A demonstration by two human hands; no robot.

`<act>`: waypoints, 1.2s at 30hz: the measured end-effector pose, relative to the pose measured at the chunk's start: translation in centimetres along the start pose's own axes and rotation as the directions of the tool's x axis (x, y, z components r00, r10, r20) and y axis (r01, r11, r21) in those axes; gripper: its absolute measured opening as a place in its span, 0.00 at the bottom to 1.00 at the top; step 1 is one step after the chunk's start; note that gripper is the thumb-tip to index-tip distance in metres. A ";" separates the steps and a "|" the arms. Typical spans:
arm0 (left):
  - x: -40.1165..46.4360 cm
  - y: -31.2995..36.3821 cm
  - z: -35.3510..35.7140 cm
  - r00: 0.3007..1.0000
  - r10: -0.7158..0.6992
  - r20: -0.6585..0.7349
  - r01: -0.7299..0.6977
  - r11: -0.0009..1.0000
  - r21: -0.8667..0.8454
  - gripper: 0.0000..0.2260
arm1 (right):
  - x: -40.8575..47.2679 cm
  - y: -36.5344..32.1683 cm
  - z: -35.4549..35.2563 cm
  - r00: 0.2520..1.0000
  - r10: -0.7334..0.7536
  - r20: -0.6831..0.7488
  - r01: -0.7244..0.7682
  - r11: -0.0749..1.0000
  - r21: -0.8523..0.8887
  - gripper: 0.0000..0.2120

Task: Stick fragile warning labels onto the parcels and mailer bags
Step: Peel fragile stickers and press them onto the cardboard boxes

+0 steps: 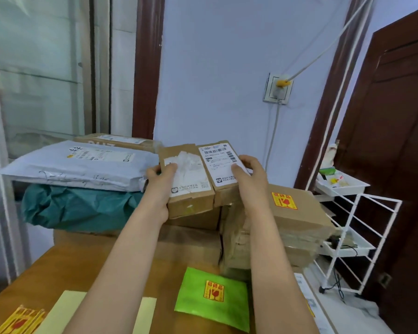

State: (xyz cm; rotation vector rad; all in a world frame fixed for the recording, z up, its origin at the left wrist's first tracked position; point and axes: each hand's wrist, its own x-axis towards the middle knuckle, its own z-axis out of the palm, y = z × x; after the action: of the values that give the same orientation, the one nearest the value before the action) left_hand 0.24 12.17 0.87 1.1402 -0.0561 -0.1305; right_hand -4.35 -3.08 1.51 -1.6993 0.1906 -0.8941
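At the 7 o'clock edge of the brown wooden tabletop (65,261) lay a stack of yellow-and-red fragile warning labels (22,320), with pale yellow backing sheets (65,312) just beside it toward 3 o'clock. Farther back at 10 o'clock, a grey plastic mailer bag (80,165) rested on a crumpled teal plastic bag (77,208); no warning label showed on its upper face. At the centre, two small brown cardboard parcels sat side by side on the pile, their long axes running from 6 toward 12 o'clock, away from the person. The left hand (158,182) gripped the left cardboard parcel (188,182), thumb curled onto its torn white shipping label and fingers hidden behind the 9 o'clock side. The right hand (249,174) gripped the right cardboard parcel (223,172), thumb on the printed shipping label and fingers wrapped round the 3 o'clock side. Neither parcel showed a warning label, and the sticker stack lay well apart at 7 o'clock, nearer the left hand. At 5 o'clock a green mailer bag (215,307) already bore a label, as did the larger brown cardboard box (297,213) at 3 o'clock.
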 end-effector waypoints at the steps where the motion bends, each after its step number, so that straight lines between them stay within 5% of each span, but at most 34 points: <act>1: 0.2 -0.2 0.1 1.000 -0.003 -0.008 0.003 1.000 -0.005 0.18 | 0.4 0.0 -0.2 1.000 0.001 0.031 0.000 1.000 -0.016 0.10; 18: -0.3 -0.3 1.6 0.999 0.008 0.036 -0.008 1.000 0.001 0.15 | 0.6 -0.8 -2.5 0.998 -0.060 -0.003 0.060 0.998 0.032 0.10; 26: -3.3 -1.3 -0.5 0.995 0.001 0.096 -0.005 0.999 0.045 0.15 | -4.4 0.1 -3.8 0.998 -0.019 -0.053 0.025 0.994 0.108 0.10; 30: -5.0 -3.0 -2.7 0.992 -0.035 0.118 0.023 0.995 0.097 0.09 | -8.3 1.2 -3.7 0.998 0.007 -0.060 -0.003 0.997 0.071 0.22; 36: -7.9 -5.6 -6.0 0.990 -0.089 0.112 0.074 0.989 0.131 0.08 | -13.7 2.8 -4.0 0.996 0.035 -0.084 -0.025 0.994 0.109 0.20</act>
State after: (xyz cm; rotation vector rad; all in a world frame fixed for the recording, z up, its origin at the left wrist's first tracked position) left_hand -7.35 16.33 -6.56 1.2616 -0.1237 -0.2702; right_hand -15.60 0.50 -6.99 -1.5553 0.2209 -0.9397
